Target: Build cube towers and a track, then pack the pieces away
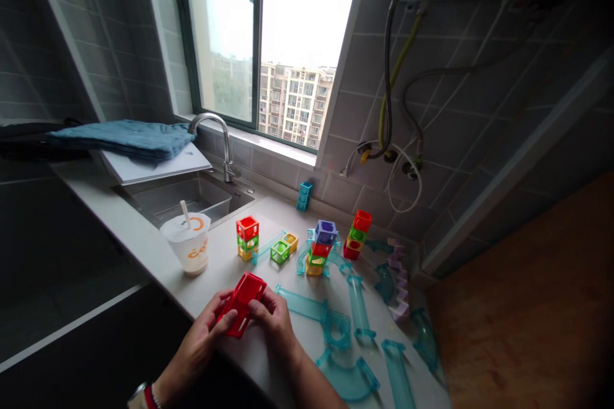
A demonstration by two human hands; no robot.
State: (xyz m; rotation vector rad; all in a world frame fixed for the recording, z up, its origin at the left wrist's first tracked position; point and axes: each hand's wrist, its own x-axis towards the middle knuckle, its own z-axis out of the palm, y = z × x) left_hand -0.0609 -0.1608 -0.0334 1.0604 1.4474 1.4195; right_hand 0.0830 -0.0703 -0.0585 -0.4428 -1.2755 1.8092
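Observation:
Between my two hands, above the counter's front edge, is a red plastic toy block piece (243,305), tilted and longer than it is wide. My left hand (210,326) grips its left side, thumb across the front. My right hand (275,319) closes on its right side with the thumb pressed on the face. Beyond them stand a red, green and yellow block stack (248,239), a stack topped with purple (323,246) and a taller red-topped stack (357,234). A green block (280,252) lies beside a yellow block (290,241).
Clear teal track pieces (359,307) cover the counter's right part, near purple zigzag pieces (398,281). A lidded drink cup with straw (188,246) stands left, by the sink (182,198) and faucet (225,140). A teal block stack (304,196) is against the wall.

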